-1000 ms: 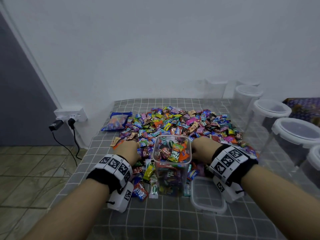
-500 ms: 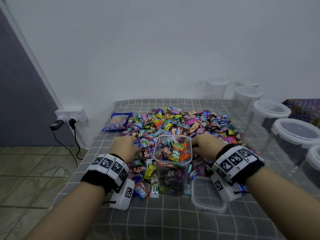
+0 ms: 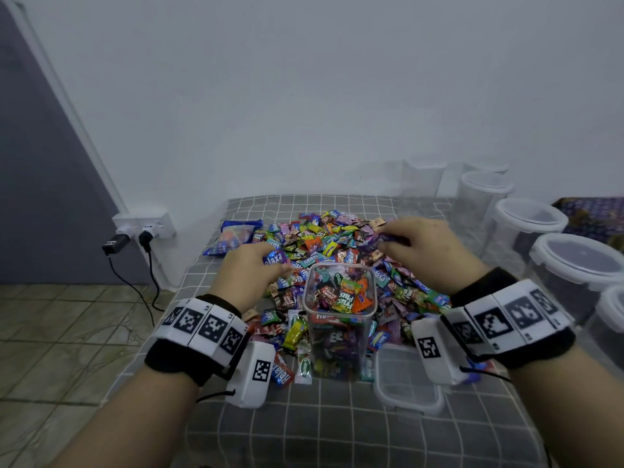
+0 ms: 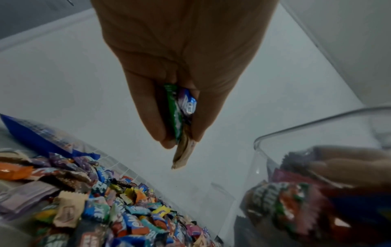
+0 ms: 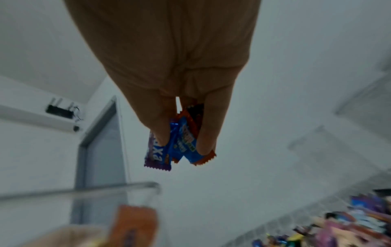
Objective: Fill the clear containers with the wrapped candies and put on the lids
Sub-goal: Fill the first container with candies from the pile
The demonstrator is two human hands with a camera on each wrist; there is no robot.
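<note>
Candies pinched in both hands (image 3: 251, 265) (image 3: 417, 241) hang above the pile (image 3: 337, 238), left hand just beside the upright clear container's (image 3: 339, 319) open mouth and nearer it, right hand farther back, lid (image 3: 407, 390) lying off at the container's right.

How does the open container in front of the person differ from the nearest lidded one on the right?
The open container is square and packed with candies nearly to its rim; the lidded container is round, with no candies visible inside. The open container's lid lies on the cloth beside it; the lidded container's white-rimmed lid sits on top. Both are clear plastic and upright.
</note>
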